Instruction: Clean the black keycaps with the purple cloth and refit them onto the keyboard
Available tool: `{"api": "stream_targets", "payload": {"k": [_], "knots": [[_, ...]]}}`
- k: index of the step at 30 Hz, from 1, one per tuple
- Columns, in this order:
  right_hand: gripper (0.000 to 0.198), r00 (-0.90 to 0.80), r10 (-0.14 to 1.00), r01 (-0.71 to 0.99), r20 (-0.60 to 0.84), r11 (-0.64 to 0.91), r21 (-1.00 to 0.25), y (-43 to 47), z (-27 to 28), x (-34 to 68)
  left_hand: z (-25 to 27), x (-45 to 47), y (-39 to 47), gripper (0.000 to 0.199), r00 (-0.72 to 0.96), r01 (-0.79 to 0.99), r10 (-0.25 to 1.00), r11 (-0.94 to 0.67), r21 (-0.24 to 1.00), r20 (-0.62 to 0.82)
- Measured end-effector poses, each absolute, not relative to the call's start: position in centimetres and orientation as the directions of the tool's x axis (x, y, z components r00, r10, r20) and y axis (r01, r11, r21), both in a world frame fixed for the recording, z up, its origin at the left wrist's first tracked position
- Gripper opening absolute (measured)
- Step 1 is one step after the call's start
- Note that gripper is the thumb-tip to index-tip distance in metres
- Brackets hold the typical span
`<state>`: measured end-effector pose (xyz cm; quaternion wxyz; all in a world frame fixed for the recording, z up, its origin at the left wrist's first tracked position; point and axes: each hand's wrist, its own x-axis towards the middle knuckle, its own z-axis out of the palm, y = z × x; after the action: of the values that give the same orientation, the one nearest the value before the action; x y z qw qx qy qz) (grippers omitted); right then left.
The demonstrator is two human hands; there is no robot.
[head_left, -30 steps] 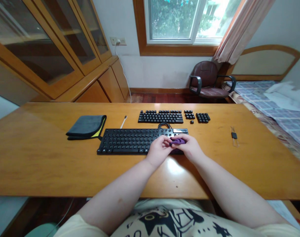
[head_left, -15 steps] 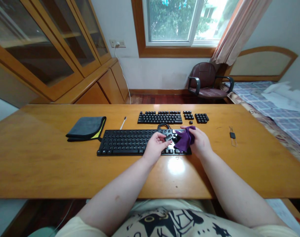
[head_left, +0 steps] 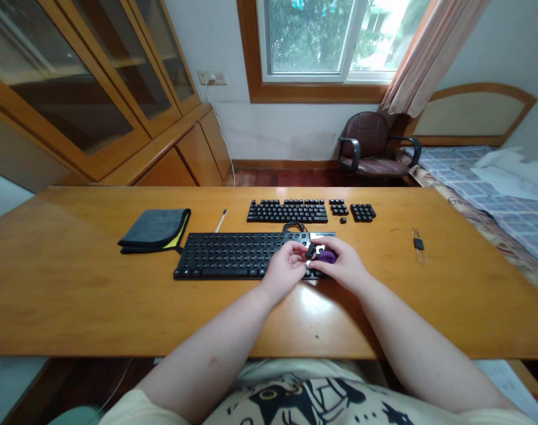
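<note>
Over the right part of a black keyboard (head_left: 225,255), my two hands are close together. My left hand (head_left: 284,267) is closed on a small black keycap (head_left: 310,251), pinched at the fingertips. In my right hand (head_left: 346,265) is a purple cloth (head_left: 326,257), bunched up and mostly covered by the fingers. The cloth is right beside the keycap; whether they touch I cannot tell. The keyboard lies flat with its switches bare, except for some keys along the bottom row. Its number-pad end is partly hidden under my right hand.
Removed keycaps (head_left: 287,212) sit in rows behind the keyboard, with a number-pad block (head_left: 363,213) to their right. A coiled cable (head_left: 294,226) lies between. Leftward are a small brush (head_left: 222,221) and a folded grey cloth (head_left: 154,228); a wire keycap puller (head_left: 418,244) lies right.
My right hand has moved left toward my left hand, and the purple cloth, which hung loose, is now gathered in its fingers. The keycap has shifted slightly right and turned.
</note>
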<state>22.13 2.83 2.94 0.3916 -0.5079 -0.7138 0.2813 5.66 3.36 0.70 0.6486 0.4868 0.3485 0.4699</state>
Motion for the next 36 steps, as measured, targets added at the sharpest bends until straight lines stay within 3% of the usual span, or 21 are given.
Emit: {"api": "stream_targets", "payload": {"k": [5, 14, 20, 31, 36], "knots": [[0.036, -0.133, 0.968, 0.514, 0.214, 0.252, -0.820, 3.0, 3.0, 22.6, 0.6, 5.5, 3.1, 0.036, 0.374, -0.216, 0.926, 0.038, 0.976, 0.047], [0.042, -0.137, 0.989, 0.263, 0.062, 0.097, -0.960, 3.3, 4.0, 24.1, 0.9, 5.2, 2.8, 0.033, 0.334, -0.064, 0.931, -0.135, 0.989, 0.149], [0.044, -0.207, 0.957, 0.559, -0.205, -0.057, -0.827, 3.6, 6.0, 27.6, 0.6, 4.8, 3.2, 0.024, 0.276, 0.192, 0.928, -0.308, 0.932, 0.249], [0.036, -0.271, 0.905, 0.816, -0.328, 0.035, -0.577, 4.3, 4.8, 29.5, 0.8, 4.5, 3.4, 0.024, 0.269, 0.268, 0.925, -0.341, 0.901, 0.270], [0.038, -0.293, 0.886, 0.828, -0.360, 0.047, -0.558, 4.5, 4.3, 29.9, 0.7, 4.6, 3.4, 0.024, 0.278, 0.271, 0.926, -0.330, 0.904, 0.254]]}}
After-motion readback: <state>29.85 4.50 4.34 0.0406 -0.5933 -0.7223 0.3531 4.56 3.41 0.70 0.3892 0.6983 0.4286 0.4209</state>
